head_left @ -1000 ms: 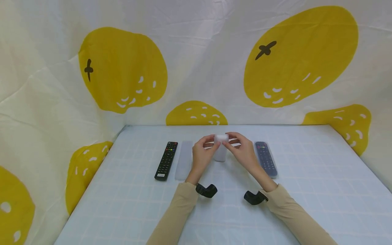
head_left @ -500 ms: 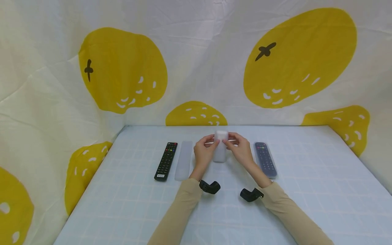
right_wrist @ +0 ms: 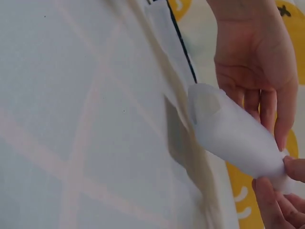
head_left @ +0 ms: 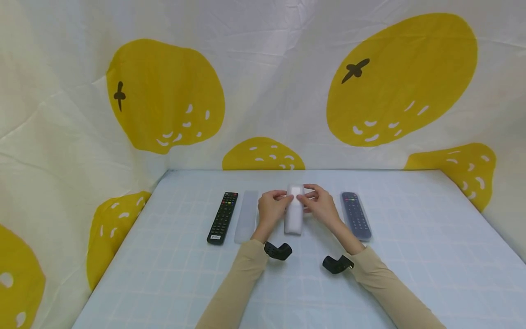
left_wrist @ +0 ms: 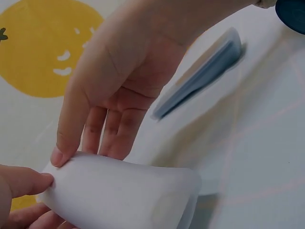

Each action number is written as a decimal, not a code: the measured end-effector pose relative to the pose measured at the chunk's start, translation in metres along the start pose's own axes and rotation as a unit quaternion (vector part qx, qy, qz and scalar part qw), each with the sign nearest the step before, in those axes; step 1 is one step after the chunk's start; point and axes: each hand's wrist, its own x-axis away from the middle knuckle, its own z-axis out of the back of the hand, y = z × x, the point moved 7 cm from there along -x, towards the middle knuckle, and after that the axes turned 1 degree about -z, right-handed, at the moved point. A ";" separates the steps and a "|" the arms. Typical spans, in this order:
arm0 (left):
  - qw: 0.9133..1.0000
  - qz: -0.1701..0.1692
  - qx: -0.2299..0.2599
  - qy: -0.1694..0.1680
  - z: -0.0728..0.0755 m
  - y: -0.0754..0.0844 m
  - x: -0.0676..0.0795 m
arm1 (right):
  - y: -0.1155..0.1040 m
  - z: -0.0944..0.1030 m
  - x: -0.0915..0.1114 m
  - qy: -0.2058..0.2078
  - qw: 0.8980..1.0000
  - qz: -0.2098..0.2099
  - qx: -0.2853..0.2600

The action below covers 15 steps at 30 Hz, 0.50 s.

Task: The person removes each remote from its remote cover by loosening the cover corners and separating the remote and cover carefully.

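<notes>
Both hands hold a white, remote-shaped object in a translucent sleeve (head_left: 293, 219) by its far end. My left hand (head_left: 272, 209) pinches the left edge, thumb on top and fingers beneath; my right hand (head_left: 322, 208) does likewise on the right. The thumbs nearly meet on the upper face. In the left wrist view the rounded near end of the sleeved object (left_wrist: 124, 191) stands free of the fingers, and the right hand (left_wrist: 114, 71) shows across from it. From the right wrist the sleeve's loose end (right_wrist: 207, 102) hangs over the cloth. No buttons show on its visible face.
A black remote control (head_left: 223, 218) lies at the left, next to a flat translucent sleeve (head_left: 245, 217). On the right lies a dark remote in a translucent cover (head_left: 355, 216). Beneath is a pale checked tablecloth (head_left: 300, 292); a curtain with yellow fruit prints (head_left: 263, 91) rises behind.
The sleeved object's near end has come closer to the person, and more of its length shows. Both hands have shifted slightly nearer, keeping their pinch on it. The things on the table stay put.
</notes>
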 end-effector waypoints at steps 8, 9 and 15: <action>0.998 0.042 -0.030 -0.028 -0.006 -0.013 -0.001 | 0.012 -0.008 -0.004 -0.045 0.998 -0.011 0.043; 0.998 0.041 -0.032 -0.030 -0.007 -0.014 -0.002 | 0.014 -0.007 -0.005 -0.047 0.998 -0.011 0.045; 0.997 0.040 -0.054 -0.033 -0.011 -0.017 -0.003 | 0.018 -0.009 -0.008 -0.061 0.998 -0.006 0.031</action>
